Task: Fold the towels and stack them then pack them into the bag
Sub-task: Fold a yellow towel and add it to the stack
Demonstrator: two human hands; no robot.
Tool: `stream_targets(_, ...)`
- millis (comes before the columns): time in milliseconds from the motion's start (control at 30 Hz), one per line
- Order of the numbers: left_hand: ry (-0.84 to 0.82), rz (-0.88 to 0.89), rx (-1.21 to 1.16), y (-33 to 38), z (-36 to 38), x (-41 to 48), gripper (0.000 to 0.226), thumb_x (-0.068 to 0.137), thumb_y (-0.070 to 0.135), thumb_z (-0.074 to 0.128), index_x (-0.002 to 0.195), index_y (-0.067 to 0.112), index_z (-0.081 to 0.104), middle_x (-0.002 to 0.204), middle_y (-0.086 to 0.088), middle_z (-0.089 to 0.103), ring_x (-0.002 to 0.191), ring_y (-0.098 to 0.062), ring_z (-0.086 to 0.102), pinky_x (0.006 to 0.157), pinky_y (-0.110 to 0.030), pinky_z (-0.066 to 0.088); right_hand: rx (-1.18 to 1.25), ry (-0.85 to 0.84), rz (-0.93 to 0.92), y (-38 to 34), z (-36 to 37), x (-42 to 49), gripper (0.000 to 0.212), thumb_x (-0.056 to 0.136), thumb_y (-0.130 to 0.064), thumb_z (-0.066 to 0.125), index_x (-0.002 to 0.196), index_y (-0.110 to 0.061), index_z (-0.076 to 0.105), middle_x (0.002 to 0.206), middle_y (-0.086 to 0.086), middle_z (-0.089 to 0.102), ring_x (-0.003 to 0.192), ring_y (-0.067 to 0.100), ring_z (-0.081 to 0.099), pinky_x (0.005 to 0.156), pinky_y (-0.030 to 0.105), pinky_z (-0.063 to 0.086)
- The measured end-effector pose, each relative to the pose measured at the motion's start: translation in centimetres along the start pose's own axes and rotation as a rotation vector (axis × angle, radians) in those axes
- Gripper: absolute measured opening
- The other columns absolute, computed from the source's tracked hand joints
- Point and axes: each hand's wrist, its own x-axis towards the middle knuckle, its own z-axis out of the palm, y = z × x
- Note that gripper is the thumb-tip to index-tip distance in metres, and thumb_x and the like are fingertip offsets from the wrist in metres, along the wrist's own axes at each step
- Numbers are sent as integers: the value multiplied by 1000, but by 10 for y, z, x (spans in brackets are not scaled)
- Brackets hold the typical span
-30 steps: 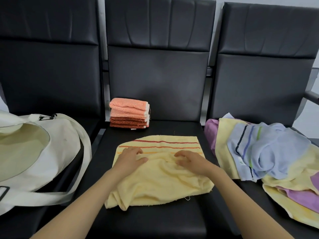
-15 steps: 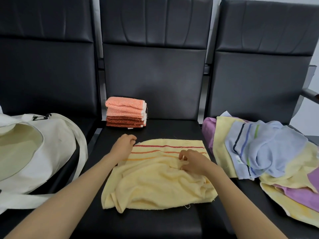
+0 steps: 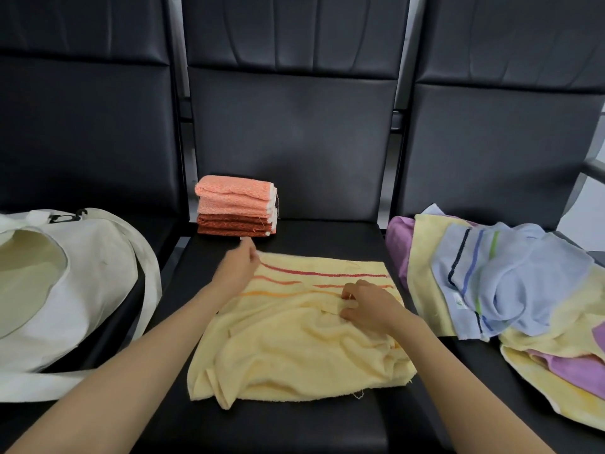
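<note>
A pale yellow towel (image 3: 294,348) with red and orange stripes lies rumpled on the middle black seat (image 3: 294,427). My left hand (image 3: 237,268) pinches its far left corner. My right hand (image 3: 363,304) pinches a fold of the same towel near its right side. Behind the towel, a stack of folded orange and rust towels (image 3: 236,209) stands against the backrest. A white canvas bag (image 3: 72,286) lies open on the left seat.
A loose pile of unfolded towels (image 3: 510,290), light blue, yellow and purple, covers the right seat. The bag's strap (image 3: 149,286) drapes toward the middle seat's left edge. Tall black backrests close off the far side.
My left hand has travelled from the towel's middle out to its far left corner and taken hold of it. My right hand went from lying flat to pinching a fold.
</note>
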Motion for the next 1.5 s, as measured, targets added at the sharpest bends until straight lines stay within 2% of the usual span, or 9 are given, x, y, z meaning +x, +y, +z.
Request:
stream_targets(67,238,28,79,-3,-7,0,18,92,6,55,110,7,49,117,-17,53,109,-33,50,88,-41,41,14,37,-14,-2,0,-2,36,93,-27,54,129,-23,48,125,0,52,103,19,54,83,25,43)
stream_targets(167,155,93,306,-2,-4,-8,50,88,11,64,133,7,42,149,-18,24,139,-33,22,113,-40,21,33,112,-50,-5,-1,-4,35,91,-20,58,123,-23,45,124,-1,50,100,19,55,83,28,48)
stream_targets(367,-399,131,142,22,24,-59,37,86,43,65,115,19,61,111,7,51,102,-14,53,90,-30,46,-68,-21,-48,-8,-4,-4,19,89,-32,61,105,-24,55,111,-2,54,96,17,52,80,25,45)
stream_targets(533,-258,162,123,19,29,-72,34,90,42,61,117,23,55,112,11,48,107,-12,51,92,-29,45,-70,160,-76,-9,-3,-6,12,99,-18,43,104,-17,53,106,-1,50,97,19,50,79,27,43)
stream_targets(700,-202,280,-133,33,31,-78,44,87,46,64,125,27,53,120,17,50,110,-2,48,94,-24,41,645,269,-109,-32,-24,-18,12,101,-21,43,89,-22,45,77,-6,52,67,12,44,61,23,37)
stream_targets(833,-36,365,-69,46,30,-78,13,95,28,53,101,20,62,88,15,58,84,-11,54,74,-31,43,805,298,-132,-41,-32,-21,11,99,-26,49,89,-24,51,75,-11,54,65,4,45,58,15,35)
stream_targets(1000,-71,143,-105,27,2,-57,19,95,18,55,108,13,67,104,6,64,86,-10,61,73,-24,39,486,209,-48,-7,-39,-21,18,86,-36,68,99,-25,61,89,-9,58,80,9,54,63,19,39)
stream_targets(1333,-171,-46,87,-21,-9,-50,28,100,21,46,122,11,60,121,-4,59,106,-16,56,84,-24,41,38,101,128,31,-8,-7,26,96,-24,47,113,-10,61,113,3,62,103,22,56,78,28,41)
stream_targets(1500,-361,-200,348,-23,-27,-42,20,95,15,40,100,13,60,104,-4,59,84,-14,55,63,-23,42,-26,-44,68,10,-10,-9,29,96,-29,46,118,-17,60,118,0,60,103,20,54,84,28,43)
